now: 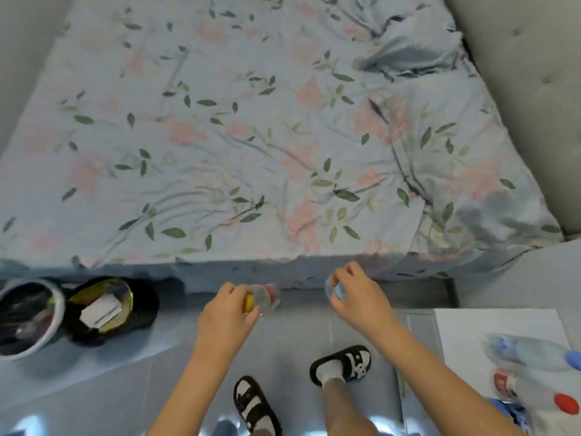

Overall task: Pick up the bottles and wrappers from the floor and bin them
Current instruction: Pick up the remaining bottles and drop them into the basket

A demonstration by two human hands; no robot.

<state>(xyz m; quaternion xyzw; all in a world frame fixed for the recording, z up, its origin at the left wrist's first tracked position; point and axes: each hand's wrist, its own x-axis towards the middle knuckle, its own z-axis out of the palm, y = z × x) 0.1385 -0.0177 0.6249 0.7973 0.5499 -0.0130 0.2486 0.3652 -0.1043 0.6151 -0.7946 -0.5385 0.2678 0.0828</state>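
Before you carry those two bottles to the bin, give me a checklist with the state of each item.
1. Left hand grips the yellow-capped bottle: ok.
2. Right hand holds the clear bottle: ok, though mostly hidden by fingers.
3. Bin within view, at left, mouth open: ok.
4. Room left in the bin: cannot tell.
5. Floor all picked up: not ok; the blue-capped bottle and red-capped bottle lie at right.
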